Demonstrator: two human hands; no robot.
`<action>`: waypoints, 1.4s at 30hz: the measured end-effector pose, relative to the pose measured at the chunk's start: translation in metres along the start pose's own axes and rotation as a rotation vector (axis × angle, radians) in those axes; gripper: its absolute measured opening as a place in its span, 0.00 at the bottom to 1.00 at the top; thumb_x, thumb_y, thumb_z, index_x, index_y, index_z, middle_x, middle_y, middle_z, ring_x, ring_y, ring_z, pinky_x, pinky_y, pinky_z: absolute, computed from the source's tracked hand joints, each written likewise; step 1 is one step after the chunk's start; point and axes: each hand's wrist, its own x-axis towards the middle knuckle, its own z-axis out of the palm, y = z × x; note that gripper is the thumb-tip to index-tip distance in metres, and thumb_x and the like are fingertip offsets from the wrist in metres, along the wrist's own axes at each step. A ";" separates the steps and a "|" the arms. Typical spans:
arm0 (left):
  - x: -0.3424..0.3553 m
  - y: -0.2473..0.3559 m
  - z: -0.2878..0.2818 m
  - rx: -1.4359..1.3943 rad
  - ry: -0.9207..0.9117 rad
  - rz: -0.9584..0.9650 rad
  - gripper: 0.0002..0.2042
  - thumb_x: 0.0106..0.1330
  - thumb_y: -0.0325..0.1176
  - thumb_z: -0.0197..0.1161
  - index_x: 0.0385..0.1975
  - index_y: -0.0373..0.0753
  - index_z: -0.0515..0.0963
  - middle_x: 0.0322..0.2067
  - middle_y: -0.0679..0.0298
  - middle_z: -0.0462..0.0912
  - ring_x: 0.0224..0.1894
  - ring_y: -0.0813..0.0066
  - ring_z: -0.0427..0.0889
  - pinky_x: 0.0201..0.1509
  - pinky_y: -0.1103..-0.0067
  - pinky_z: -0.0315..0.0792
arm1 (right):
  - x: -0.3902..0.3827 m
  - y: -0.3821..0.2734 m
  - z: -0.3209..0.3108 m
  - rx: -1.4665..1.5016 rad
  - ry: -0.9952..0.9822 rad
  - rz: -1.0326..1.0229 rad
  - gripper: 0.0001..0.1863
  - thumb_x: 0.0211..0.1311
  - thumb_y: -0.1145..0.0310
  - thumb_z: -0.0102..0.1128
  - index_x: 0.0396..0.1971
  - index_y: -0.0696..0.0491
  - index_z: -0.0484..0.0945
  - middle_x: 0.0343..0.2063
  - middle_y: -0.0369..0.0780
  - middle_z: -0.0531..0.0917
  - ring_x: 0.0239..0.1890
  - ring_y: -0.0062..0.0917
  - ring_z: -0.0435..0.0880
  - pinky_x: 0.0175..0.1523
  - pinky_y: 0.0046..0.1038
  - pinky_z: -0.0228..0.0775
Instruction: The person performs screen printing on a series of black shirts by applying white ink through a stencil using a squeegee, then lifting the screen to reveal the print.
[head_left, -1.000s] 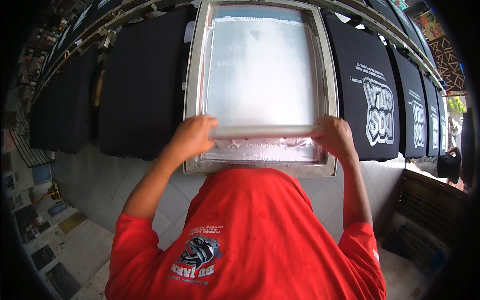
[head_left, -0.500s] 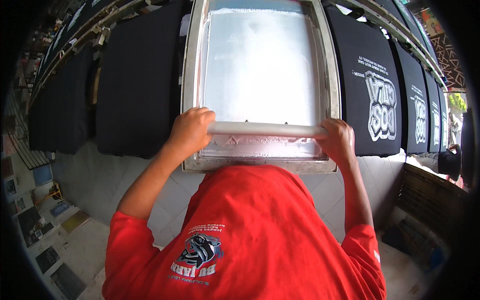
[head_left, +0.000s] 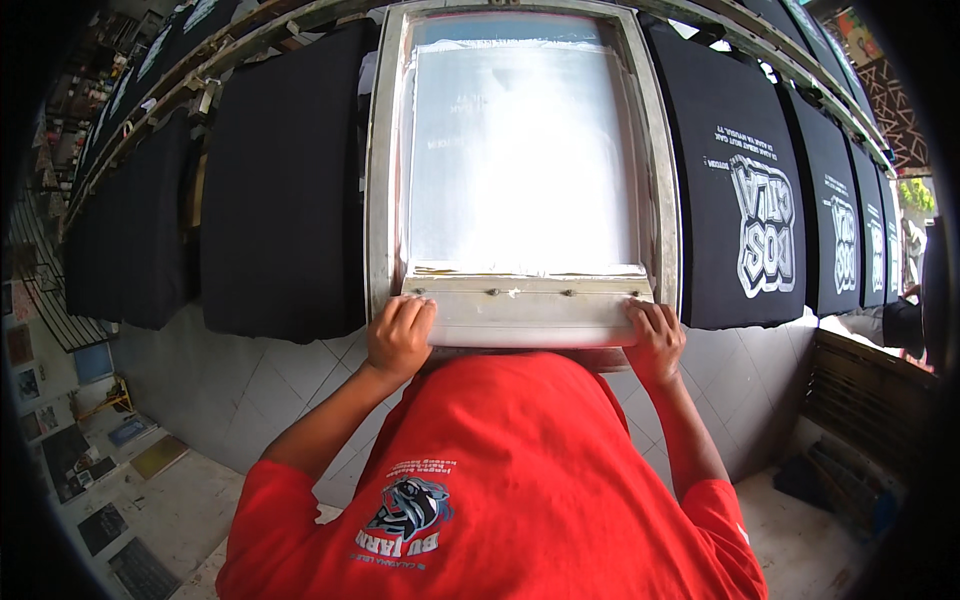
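A wide squeegee (head_left: 530, 308) with a pale metal holder lies across the near end of a screen-printing frame (head_left: 384, 190). My left hand (head_left: 401, 335) is closed round the squeegee's left end, and my right hand (head_left: 655, 340) grips its right end. The squeegee is tilted back toward my body, its row of small bolts showing. White ink (head_left: 550, 180) covers much of the screen's mesh beyond it. What lies beneath the frame is hidden.
To the left hang plain black shirts (head_left: 285, 180) on boards. On the right are black shirts (head_left: 715, 185) with white printed designs. Wooden rails (head_left: 300, 20) run along the back. A slatted wooden piece (head_left: 860, 390) stands at the lower right, above a tiled surface.
Both hands have drawn the squeegee toward my body, to the near end of the frame. It has tipped over, so its flat face with bolts now shows.
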 end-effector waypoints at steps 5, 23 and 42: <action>0.031 -0.010 -0.020 -0.052 -0.274 -0.155 0.12 0.42 0.21 0.65 0.29 0.39 0.78 0.30 0.61 0.80 0.38 0.57 0.81 0.38 0.68 0.78 | 0.041 0.013 -0.017 0.155 -0.184 0.070 0.13 0.39 0.76 0.64 0.30 0.49 0.82 0.28 0.35 0.82 0.32 0.33 0.81 0.34 0.33 0.77; 0.041 -0.012 -0.013 -0.043 -0.211 -0.142 0.13 0.41 0.20 0.66 0.29 0.38 0.76 0.32 0.60 0.79 0.38 0.58 0.81 0.39 0.66 0.78 | 0.060 0.021 -0.007 0.135 -0.104 0.033 0.09 0.43 0.76 0.63 0.28 0.50 0.82 0.28 0.34 0.84 0.32 0.32 0.82 0.37 0.32 0.78; 0.029 0.006 -0.057 -0.102 -0.140 -0.193 0.14 0.41 0.18 0.65 0.31 0.37 0.79 0.32 0.60 0.79 0.38 0.56 0.80 0.41 0.66 0.77 | 0.052 -0.004 -0.059 0.101 -0.208 0.087 0.15 0.37 0.77 0.68 0.31 0.52 0.83 0.31 0.36 0.85 0.34 0.34 0.82 0.40 0.34 0.77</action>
